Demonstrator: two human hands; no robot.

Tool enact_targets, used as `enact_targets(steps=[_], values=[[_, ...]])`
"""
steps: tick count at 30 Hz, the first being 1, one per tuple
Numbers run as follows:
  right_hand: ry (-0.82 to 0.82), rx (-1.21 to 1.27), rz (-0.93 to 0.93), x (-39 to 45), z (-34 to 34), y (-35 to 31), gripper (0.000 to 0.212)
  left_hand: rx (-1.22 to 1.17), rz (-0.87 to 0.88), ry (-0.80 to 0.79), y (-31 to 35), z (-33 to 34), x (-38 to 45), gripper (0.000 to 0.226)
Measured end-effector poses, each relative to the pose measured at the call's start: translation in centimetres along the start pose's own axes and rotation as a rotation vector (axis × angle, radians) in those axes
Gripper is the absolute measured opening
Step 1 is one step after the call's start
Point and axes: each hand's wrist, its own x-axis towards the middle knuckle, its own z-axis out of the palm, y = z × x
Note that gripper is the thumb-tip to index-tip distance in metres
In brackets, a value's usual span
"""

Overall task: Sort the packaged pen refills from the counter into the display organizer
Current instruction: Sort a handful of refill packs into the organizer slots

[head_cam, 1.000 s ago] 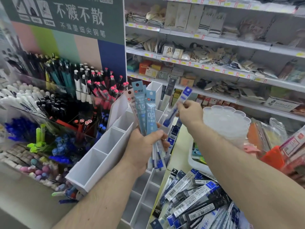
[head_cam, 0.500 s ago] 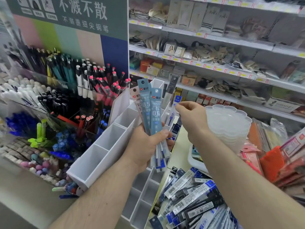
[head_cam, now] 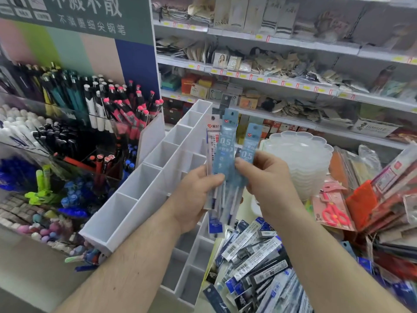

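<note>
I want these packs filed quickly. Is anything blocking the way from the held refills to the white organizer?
Nothing visible. Both hands, left and right, hold the refills right beside the organizer, whose visible compartments are open-topped.

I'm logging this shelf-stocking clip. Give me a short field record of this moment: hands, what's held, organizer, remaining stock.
left hand: grips a fan of refill packs
right hand: pinches the rightmost blue pack
white organizer: visible compartments empty, beside the hands
pile of packs: on the counter, below the hands
</note>
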Motion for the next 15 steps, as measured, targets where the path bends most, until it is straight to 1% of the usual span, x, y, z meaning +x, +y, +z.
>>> enact_targets(steps=[2,4,7,10,12,15], values=[[0.096,0.114,0.055,0.0,-0.8,-0.1,0.015,0.072,0.004,0.021,-0.1,0.0,0.0,0.024],[0.163,0.195,0.063,0.0,-1.4,-0.1,0.02,0.119,0.016,0.033,-0.1,-0.1,-0.1,0.023],[0.137,0.193,0.04,-0.7,-1.0,0.2,0.02,0.167,0.043,0.052,-0.1,-0.1,-0.1,0.024],[0.13,0.107,-0.02,-1.3,0.2,0.9,0.007,0.167,0.053,0.039,-0.4,0.0,0.0,0.031],[0.129,0.108,-0.014,-1.2,0.6,1.5,0.01,0.16,0.043,0.034,-0.5,0.1,0.0,0.033],[0.146,0.081,-0.005,-1.1,0.7,1.9,0.013,0.153,-0.01,0.02,-0.6,0.0,0.1,0.025]])
